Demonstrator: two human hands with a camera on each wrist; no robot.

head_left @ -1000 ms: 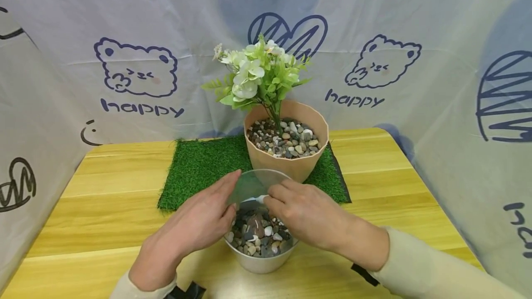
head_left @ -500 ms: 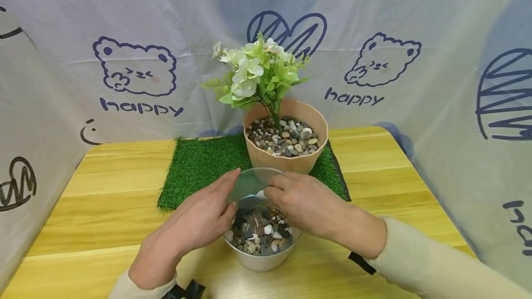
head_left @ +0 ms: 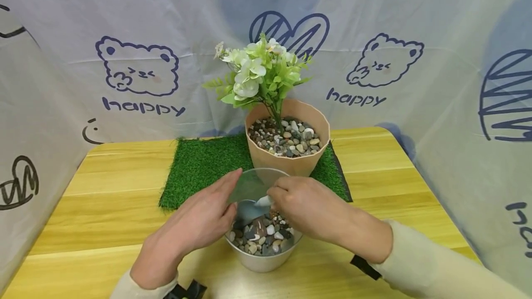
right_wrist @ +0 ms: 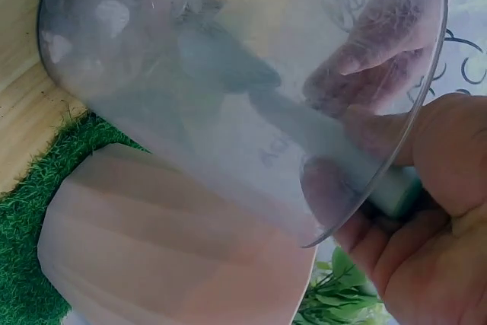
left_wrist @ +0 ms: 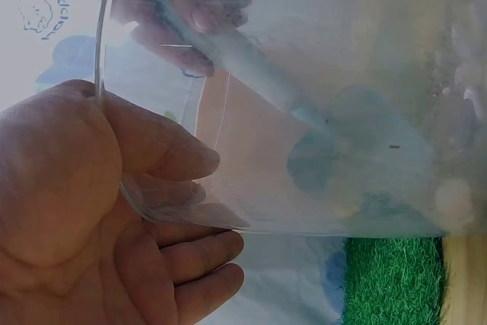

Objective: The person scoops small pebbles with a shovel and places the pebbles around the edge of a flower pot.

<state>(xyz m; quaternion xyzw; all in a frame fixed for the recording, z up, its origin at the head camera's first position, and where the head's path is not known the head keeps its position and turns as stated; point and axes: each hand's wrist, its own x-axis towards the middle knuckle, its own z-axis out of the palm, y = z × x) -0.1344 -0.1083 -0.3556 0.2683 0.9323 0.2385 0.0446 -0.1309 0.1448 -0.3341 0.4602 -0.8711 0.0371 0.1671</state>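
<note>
A clear container [head_left: 262, 263] with pebbles [head_left: 266, 240] in it stands on the table in front of the person. The left hand [head_left: 195, 218] holds its rim at the left, thumb and fingers on either side of the wall in the left wrist view. At the opposite side, the right hand [head_left: 313, 211] grips the pale handle of a small blue-grey trowel [head_left: 247, 212], fingers curled round it. The trowel's blade [right_wrist: 221, 58] is inside the container, near its far left wall. How deep the blade's tip reaches among the pebbles is hard to tell.
Just behind the container, a peach flowerpot [head_left: 287, 163] holds pebbles and a white-flowered plant [head_left: 257, 73]. It stands on a green turf mat [head_left: 203, 170] on the wooden table [head_left: 104, 206]. A printed cloth [head_left: 199, 8] hangs round the back and sides.
The trowel has turned and tilted: only a thin edge of its blade showed before, and now its broad face shows above the pebbles. The left hand has kept its hold.
</note>
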